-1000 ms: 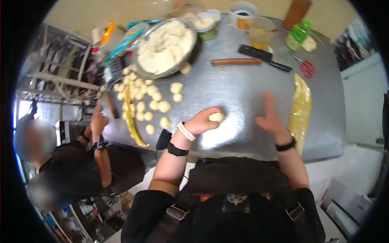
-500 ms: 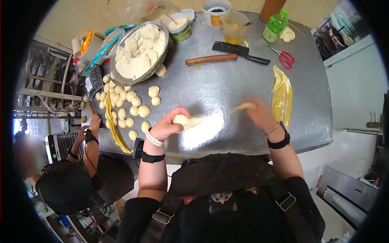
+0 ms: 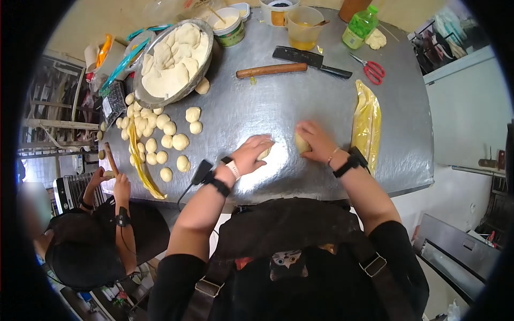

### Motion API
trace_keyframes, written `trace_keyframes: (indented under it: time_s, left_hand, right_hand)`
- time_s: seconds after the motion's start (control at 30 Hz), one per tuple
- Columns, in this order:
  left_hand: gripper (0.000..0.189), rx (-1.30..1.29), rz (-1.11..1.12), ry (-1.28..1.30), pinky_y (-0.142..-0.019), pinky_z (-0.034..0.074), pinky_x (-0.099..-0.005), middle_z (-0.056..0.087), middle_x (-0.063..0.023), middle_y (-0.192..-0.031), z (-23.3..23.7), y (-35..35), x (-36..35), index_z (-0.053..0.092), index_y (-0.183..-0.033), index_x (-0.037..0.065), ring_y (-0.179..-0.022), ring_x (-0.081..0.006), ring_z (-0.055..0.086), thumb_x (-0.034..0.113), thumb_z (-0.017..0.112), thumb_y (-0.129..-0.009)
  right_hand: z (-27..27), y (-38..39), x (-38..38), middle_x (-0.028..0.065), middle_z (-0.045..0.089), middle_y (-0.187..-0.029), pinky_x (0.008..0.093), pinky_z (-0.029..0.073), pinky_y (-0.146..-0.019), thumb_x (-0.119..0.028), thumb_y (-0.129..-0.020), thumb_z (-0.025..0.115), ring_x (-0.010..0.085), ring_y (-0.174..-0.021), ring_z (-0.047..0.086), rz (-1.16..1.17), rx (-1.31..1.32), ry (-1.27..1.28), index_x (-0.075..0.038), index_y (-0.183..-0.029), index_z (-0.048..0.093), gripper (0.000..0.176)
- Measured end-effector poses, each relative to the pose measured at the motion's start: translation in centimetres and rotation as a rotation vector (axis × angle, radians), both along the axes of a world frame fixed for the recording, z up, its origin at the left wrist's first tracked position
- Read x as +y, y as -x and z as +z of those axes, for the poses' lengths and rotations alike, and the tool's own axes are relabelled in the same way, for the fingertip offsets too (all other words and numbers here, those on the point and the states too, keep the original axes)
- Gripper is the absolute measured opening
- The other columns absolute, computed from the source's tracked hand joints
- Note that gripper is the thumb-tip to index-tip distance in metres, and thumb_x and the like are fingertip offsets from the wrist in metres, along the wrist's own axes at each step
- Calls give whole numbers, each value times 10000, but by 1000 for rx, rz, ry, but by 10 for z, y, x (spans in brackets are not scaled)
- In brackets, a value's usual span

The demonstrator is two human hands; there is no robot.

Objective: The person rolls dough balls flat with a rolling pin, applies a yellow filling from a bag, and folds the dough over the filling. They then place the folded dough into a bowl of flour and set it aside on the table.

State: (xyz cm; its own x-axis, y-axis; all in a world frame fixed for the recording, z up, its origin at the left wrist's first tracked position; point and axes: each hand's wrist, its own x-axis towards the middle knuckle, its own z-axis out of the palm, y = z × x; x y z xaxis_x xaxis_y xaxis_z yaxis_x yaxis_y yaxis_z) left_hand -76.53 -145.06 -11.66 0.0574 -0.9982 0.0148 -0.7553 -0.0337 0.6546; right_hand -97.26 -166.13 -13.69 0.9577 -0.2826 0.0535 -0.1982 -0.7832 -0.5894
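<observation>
Dough balls (image 3: 151,145) dot a shiny table (image 3: 225,109) by a wall (image 3: 96,20).

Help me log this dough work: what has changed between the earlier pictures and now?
The left hand and right hand have moved inward, closer together. A second ago, only the left hand visibly held any dough; now it cups one pale dough piece and the right hand cups another pale dough piece. On the grey metal table, the brown wooden rolling pin, black flat-bladed cleaver and red-handled scissors lie as before.

L grip (image 3: 250,155) on dough pc (image 3: 264,153), R grip (image 3: 319,142) on 2nd pc (image 3: 302,143); cleaver (image 3: 310,60) beyond.
</observation>
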Motion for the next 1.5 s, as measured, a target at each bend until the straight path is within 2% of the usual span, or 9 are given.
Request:
trace_keyframes:
  time_s: [0.2,0.37,0.6,0.67,0.77,0.93,1.07,1.2,1.5]
  left_hand:
    - [316,-63,228,222,-870,493,-391,631,-117,-1046,22,9,-16,666,-1060,78,-1013,-339,588,114,756,-759]
    - [741,-554,281,-182,-1131,235,-533,236,-206,-1559,2,38,-13,350,-1468,38,-1403,-395,273,432,583,-885]
    - [880,-377,68,-349,-1154,112,-604,81,-194,-1609,-15,34,-31,207,-1522,22,-1471,-440,72,498,568,-876]
    - [933,125,150,-469,-1141,82,-631,27,-234,-1605,6,7,-37,131,-1554,129,-1466,-473,32,436,651,-843]
    - [777,17,536,28,-1139,225,-559,209,-227,-1565,7,-70,-64,282,-1505,134,-1431,-458,192,280,670,-848]
    - [436,-524,545,-28,-981,412,-450,558,-112,-1273,-25,-133,-152,565,-1238,141,-1196,-314,508,179,687,-822]
    - [401,-495,308,28,-907,433,-432,619,-94,-1016,-38,-169,-153,618,-1118,123,-1010,-305,591,277,756,-774]
    - [366,-92,185,141,-784,530,-397,657,-141,-1022,58,-124,-82,632,-1107,54,-906,-355,639,222,745,-803]
    - [610,-233,581,-151,-1105,272,-576,395,-206,-1485,-16,22,-5,419,-1415,-10,-1371,-425,360,242,590,-887]
  right_hand:
    - [19,-21,4,118,605,-1154,398,434,-979,-143,-743,761,327,-1140,544,76,28,-357,-82,-1096,650,374]
    - [4,-8,42,161,451,-1403,529,344,-1053,-249,-844,659,336,-1302,425,32,70,204,-100,-1330,538,523]
    - [-17,-35,56,164,239,-1573,610,179,-1128,-338,-882,574,398,-1451,198,12,184,297,-32,-1479,326,715]
    - [1,-35,40,147,246,-1574,588,201,-1133,-343,-884,576,383,-1449,207,-65,161,135,-40,-1473,340,703]
    - [17,-63,-35,123,366,-1502,572,265,-1097,-314,-866,612,355,-1405,293,-262,-113,137,-53,-1423,413,647]
    - [-21,-164,-115,59,586,-1170,508,392,-940,-283,-790,700,285,-1180,498,-198,-25,673,-91,-1201,598,464]
    - [-14,-170,-128,68,556,-921,438,457,-795,-222,-785,708,271,-962,564,-134,31,527,-114,-946,658,200]
    - [52,-86,-72,118,592,-1046,449,477,-832,-137,-777,716,344,-957,579,-67,-183,75,-52,-1096,608,347]
    - [16,-5,42,154,442,-1403,548,374,-1037,-239,-820,670,396,-1300,400,-274,181,165,-44,-1319,514,558]
